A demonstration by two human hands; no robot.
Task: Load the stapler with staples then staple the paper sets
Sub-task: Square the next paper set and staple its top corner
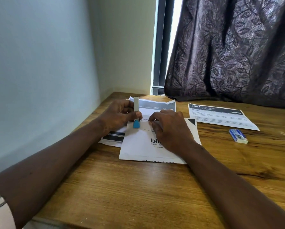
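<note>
My left hand (117, 115) grips a small stapler (136, 111) with a silver body and a blue end, held upright with the blue end down at the top left corner of a white paper set (135, 146). My right hand (169, 129) lies flat on that paper set, fingertips pressing near its top edge beside the stapler. Another printed sheet (158, 105) lies underneath, farther back. A separate printed paper (221, 116) rests to the right. A small blue and white staple box (238, 136) lies on the table at the right.
The wooden table (138, 192) stands in a corner, with a pale wall to the left and behind. A dark patterned curtain (234, 52) hangs at the back right, its hem touching the tabletop. Bare wood stretches in front of the papers.
</note>
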